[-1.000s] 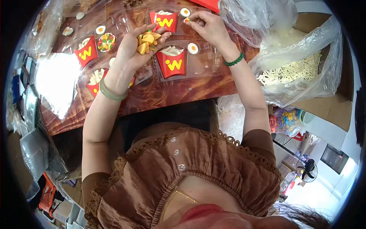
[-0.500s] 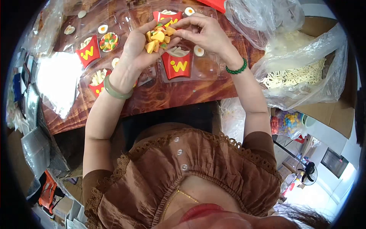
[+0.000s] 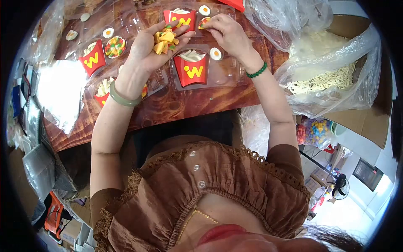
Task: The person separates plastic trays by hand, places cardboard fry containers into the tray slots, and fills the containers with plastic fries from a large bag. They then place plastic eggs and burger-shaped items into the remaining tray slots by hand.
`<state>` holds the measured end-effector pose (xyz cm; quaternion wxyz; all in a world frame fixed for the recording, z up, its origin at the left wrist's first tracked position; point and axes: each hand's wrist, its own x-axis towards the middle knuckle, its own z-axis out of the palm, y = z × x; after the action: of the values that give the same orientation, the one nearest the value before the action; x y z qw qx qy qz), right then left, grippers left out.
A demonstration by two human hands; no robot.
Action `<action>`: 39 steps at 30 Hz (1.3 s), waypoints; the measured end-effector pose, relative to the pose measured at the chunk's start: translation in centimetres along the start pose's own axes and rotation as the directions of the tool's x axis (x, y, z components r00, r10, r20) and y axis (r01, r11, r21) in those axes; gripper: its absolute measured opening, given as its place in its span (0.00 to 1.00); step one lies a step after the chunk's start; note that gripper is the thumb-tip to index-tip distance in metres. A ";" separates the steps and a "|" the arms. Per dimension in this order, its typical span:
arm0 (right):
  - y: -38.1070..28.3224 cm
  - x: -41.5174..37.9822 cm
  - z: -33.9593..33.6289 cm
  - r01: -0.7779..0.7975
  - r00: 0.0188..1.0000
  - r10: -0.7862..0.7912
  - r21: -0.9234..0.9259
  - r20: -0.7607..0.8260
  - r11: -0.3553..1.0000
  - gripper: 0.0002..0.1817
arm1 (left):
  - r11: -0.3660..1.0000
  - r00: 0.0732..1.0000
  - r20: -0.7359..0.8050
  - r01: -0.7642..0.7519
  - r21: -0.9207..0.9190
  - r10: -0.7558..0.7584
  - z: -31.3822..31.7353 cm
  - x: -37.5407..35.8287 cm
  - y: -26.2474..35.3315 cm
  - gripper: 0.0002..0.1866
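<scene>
A heap of small yellow, orange and green toy pizza slices (image 3: 165, 40) rests in my left hand (image 3: 142, 49), palm up with the fingers partly spread. My right hand (image 3: 228, 37) pinches a toy pizza slice (image 3: 203, 22) above the far clear plastic tray, below a toy fried egg (image 3: 204, 10). Between the hands stands a red carton of toy fries (image 3: 180, 18) with a yellow logo. Nearer me, another fries carton (image 3: 191, 70) and an egg (image 3: 215, 53) lie in a clear tray (image 3: 228, 79). My fingertips hide part of the pinched slice.
Left on the wooden table (image 3: 176, 110) are more fries cartons (image 3: 92, 59), a round toy pizza (image 3: 115, 47) and an egg (image 3: 108, 32) in clear trays. At right, a cardboard box (image 3: 365, 126) lined with plastic holds many pale toy fries (image 3: 323, 84).
My right hand has moved away from the heap in my left palm, to the far tray, with a slice in its fingers. My left hand stays nearly in place.
</scene>
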<state>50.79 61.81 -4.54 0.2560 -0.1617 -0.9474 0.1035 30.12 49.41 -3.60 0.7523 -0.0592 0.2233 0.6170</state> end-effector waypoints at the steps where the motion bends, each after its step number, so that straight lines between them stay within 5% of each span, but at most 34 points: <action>1: -1.0 0.3 -0.5 -0.182 0.983 0.178 0.120 0.044 0.976 0.10 | 1.000 0.999 -0.036 -0.010 0.004 0.010 0.2 -0.1 -0.1 0.19; 2: -1.6 0.4 -0.6 -0.361 0.932 0.345 0.229 0.108 0.904 0.10 | 1.000 0.997 -0.073 -0.019 0.008 0.020 0.3 -0.1 -0.2 0.19; 3: -1.5 0.4 -0.3 -0.364 0.931 0.348 0.229 0.109 0.903 0.10 | 1.000 0.997 -0.074 -0.016 0.008 0.016 0.2 -0.1 -0.1 0.19; 9: -0.7 0.6 0.4 -0.088 0.994 0.094 0.090 -0.062 0.992 0.09 | 1.000 1.000 -0.010 -0.002 0.007 0.002 0.6 -0.4 -0.3 0.20; 11: -2.8 1.2 -0.9 -0.367 0.928 0.357 0.407 0.104 0.836 0.09 | 0.998 0.998 0.056 0.018 0.055 -0.021 0.9 -0.4 -0.4 0.21; 13: -4.2 1.7 -1.7 -0.370 0.929 0.323 0.475 0.180 0.798 0.09 | 0.998 1.000 -0.025 -0.017 0.056 0.019 0.6 0.1 -0.7 0.22; 15: -4.8 1.7 -1.3 -0.323 0.946 0.245 0.523 0.214 0.789 0.09 | 0.965 0.899 0.428 0.185 -0.184 -0.091 -1.8 1.5 -0.5 0.21; 16: -4.3 1.7 -1.0 -0.243 0.969 0.182 0.531 0.164 0.812 0.09 | 0.965 0.899 0.428 0.187 -0.186 -0.092 -0.7 1.2 -0.9 0.21; 18: -4.9 1.7 -1.6 -0.346 0.938 0.272 0.598 0.214 0.723 0.09 | 0.992 0.994 -0.054 -0.096 0.079 0.100 2.2 -0.2 -1.6 0.21; 22: -3.5 0.9 -1.6 -0.575 0.798 0.502 0.670 0.334 0.470 0.10 | 0.994 0.994 -0.075 -0.070 0.078 0.076 2.1 -0.9 -1.9 0.22; 25: -3.8 0.9 -1.4 -0.428 0.858 0.471 0.789 0.203 0.440 0.09 | 0.998 0.999 0.017 0.030 0.051 -0.031 2.1 -1.2 -2.0 0.22; 29: -4.3 0.8 -2.2 -0.466 0.866 0.435 0.712 0.246 0.525 0.08 | 0.992 0.999 0.054 0.003 0.129 -0.010 1.4 -0.9 -2.1 0.22; 32: -2.2 0.3 -1.7 -0.380 0.902 0.413 0.689 0.126 0.618 0.09 | 0.998 0.995 0.095 0.021 0.066 -0.027 0.8 -0.8 -1.4 0.22; 34: -1.5 0.3 -1.7 -0.584 0.803 0.551 0.487 0.228 0.650 0.09 | 1.000 0.998 0.067 0.017 0.002 -0.017 0.2 -0.6 -0.7 0.21; 35: -1.7 0.4 -1.7 -0.584 0.802 0.553 0.487 0.226 0.649 0.09 | 1.000 0.998 0.068 0.019 0.003 -0.019 -0.2 -0.3 -0.5 0.21; 37: -2.3 0.9 -1.4 -0.631 0.772 0.576 0.206 0.269 0.748 0.09 | 1.000 0.995 0.099 -0.022 0.020 0.020 -0.4 0.1 -0.3 0.20; 39: -2.0 0.4 -0.4 -0.636 0.771 0.579 0.263 0.265 0.726 0.09 | 0.997 0.997 0.074 -0.042 0.063 0.038 -0.1 0.1 -0.5 0.21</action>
<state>50.13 60.20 -3.48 0.1526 -0.4082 -0.8270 0.3552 30.55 49.34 -3.83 0.7489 -0.0078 0.2165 0.6262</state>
